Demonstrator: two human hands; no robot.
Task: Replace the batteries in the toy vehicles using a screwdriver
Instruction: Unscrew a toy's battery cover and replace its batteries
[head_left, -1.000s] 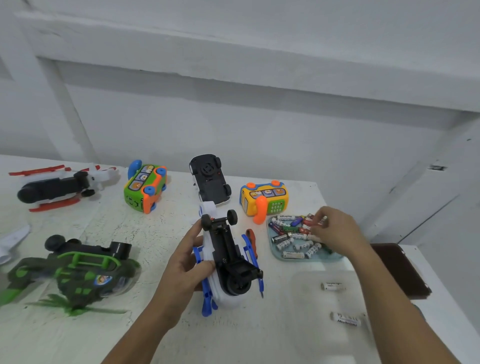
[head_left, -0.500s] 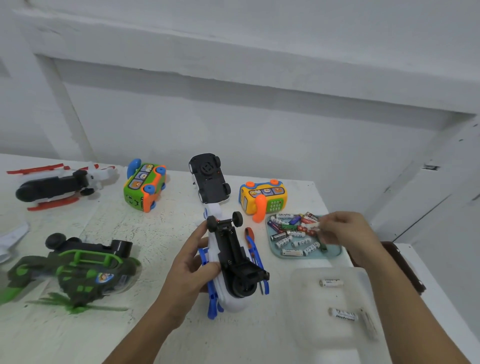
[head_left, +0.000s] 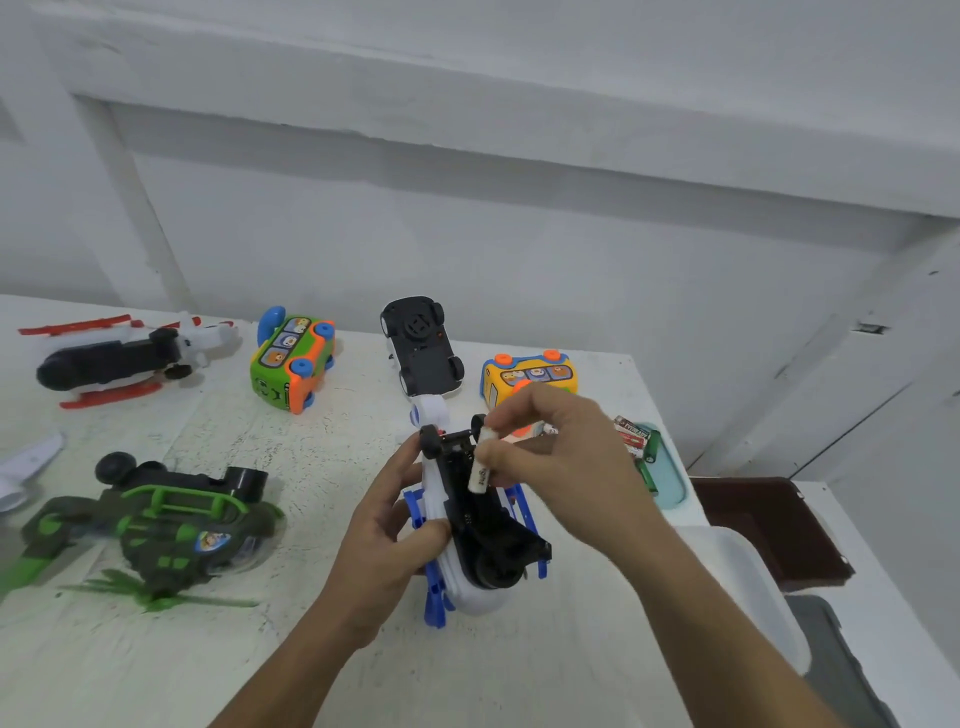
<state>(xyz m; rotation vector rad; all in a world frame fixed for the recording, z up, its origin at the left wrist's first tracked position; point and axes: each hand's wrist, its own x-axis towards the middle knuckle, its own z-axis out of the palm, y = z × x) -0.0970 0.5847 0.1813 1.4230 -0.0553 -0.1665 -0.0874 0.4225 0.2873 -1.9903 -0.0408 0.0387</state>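
Gripping upturned white heli (head_left: 470, 525) w/ my left hand (head_left: 387, 535), my right hand (head_left: 558, 457) pinched a white battery (head_left: 480, 462) over its underside.

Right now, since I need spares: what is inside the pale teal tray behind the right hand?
Two green batteries and a few red-and-black batteries show in the pale teal tray; the right hand covers the rest.

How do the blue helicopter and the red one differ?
The blue helicopter is gripped by the left hand, the right hand pinching a battery over it; the red helicopter lies untouched on the table. The blue helicopter's skids are blue, the red helicopter's red. Both are white, black undersides up.
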